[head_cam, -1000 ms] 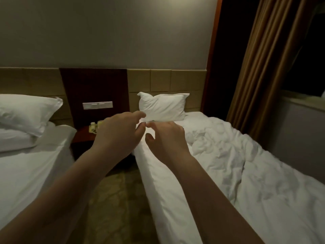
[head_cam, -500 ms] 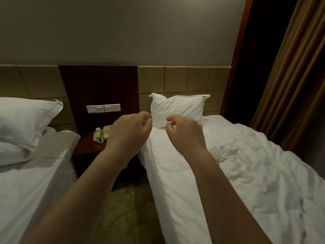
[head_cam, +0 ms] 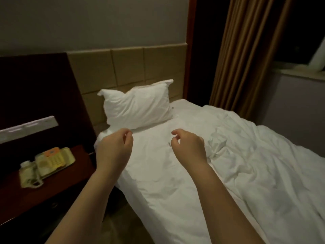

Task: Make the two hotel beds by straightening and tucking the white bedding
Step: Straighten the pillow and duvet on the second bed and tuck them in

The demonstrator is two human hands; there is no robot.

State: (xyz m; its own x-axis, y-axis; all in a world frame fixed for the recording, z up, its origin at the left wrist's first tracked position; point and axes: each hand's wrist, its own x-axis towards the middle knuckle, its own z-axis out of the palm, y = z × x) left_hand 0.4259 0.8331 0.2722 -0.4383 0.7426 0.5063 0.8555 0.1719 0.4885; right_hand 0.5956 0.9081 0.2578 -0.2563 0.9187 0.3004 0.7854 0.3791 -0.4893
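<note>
White duvet (head_cam: 255,166) lies bunched on the bed's (head_cam: 151,199) far side, below the pillow (head_cam: 137,106). Left hand (head_cam: 112,150) and right hand (head_cam: 189,148) hover above, fingers loosely curled, empty. Advise gripping the duvet's top edge wide and pulling evenly.

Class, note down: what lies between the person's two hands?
In the head view, only bare white sheet shows between the left hand and the right hand; nothing rests on that stretch.
</note>
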